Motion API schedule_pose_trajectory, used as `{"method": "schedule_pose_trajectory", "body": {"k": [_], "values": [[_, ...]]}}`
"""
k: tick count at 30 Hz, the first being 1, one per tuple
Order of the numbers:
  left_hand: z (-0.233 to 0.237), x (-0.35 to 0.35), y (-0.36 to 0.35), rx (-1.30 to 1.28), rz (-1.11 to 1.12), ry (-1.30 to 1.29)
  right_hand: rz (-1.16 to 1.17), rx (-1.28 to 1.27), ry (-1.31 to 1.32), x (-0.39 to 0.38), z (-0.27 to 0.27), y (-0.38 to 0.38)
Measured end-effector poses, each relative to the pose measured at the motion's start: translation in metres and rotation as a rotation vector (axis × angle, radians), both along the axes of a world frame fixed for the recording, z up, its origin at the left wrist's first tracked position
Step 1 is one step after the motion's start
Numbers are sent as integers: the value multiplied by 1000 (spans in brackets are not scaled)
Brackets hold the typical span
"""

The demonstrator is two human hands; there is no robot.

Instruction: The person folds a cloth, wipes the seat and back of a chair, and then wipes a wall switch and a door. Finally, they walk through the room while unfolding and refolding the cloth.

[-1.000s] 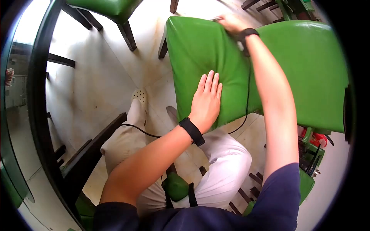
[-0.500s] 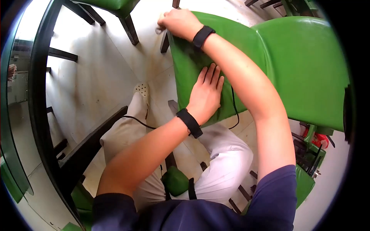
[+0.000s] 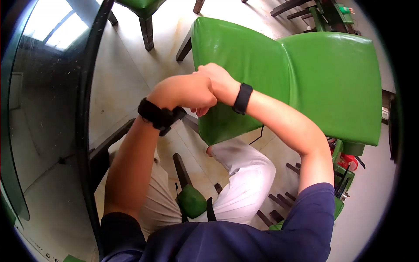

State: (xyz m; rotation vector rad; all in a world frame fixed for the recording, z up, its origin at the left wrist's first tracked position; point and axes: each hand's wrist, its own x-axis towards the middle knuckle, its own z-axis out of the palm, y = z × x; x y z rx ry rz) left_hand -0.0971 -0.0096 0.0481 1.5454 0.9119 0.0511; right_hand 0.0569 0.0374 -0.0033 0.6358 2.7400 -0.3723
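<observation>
My left hand [image 3: 183, 91] and my right hand [image 3: 220, 83] meet over the left edge of a green padded chair seat [image 3: 238, 48]. Both are closed, with their knuckles up. The left hand partly covers the right one's fingers. Whatever lies between them, if anything, is hidden. Black bands go round both wrists. The smooth green backrest [image 3: 334, 87] of the same chair extends to the right, with a crease where it joins the seat.
On the left stands a dark-framed glass tabletop [image 3: 48, 118]. Another green chair [image 3: 142, 5] with dark legs is at the top. A small green padded piece [image 3: 192, 201] shows between my legs. Red and green items [image 3: 349, 161] sit at the lower right.
My left hand has lifted from flat on the seat and curled against the right. The right hand has come down from the far corner, where it held something small and greyish.
</observation>
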Motion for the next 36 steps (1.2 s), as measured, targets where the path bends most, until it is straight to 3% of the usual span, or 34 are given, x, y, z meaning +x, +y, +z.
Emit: {"method": "schedule_pose_trajectory", "body": {"k": [1,2,3,5,6,8,12,15,17,18,21,23,27,29,30,33,36], "values": [[0,-5,1,-23,39,23,-40,-154,121,7,0,-8],[-2,-9,2,-47,79,47,-278,-434,235,8,-10,-18],[-2,-13,4,-51,83,45,-274,-438,231,9,-15,-19],[-5,-19,8,219,436,163,-21,71,400,13,-24,-17],[-16,-18,13,211,435,162,54,203,184,8,-12,-10],[-39,-14,22,499,903,302,27,430,242,-2,-13,8],[-52,-5,32,441,914,205,28,530,214,4,-41,-20],[-67,19,35,520,749,130,119,463,59,15,-24,-86],[-69,33,34,502,436,302,77,346,-63,23,-18,-126],[-70,37,32,465,382,324,40,349,-71,27,-20,-145],[-81,48,25,599,413,349,-28,349,-107,37,-16,-160],[-88,49,25,640,386,390,-288,145,193,45,-11,-155],[-87,46,31,581,376,381,-357,283,238,40,-13,-142],[-88,43,32,598,365,388,-281,285,159,39,-22,-154],[-89,44,33,612,359,387,-343,277,290,40,-30,-169],[-59,47,51,636,368,309,-414,353,288,43,-14,-163],[-79,57,28,540,399,441,-715,241,251,59,-2,-209]]}}
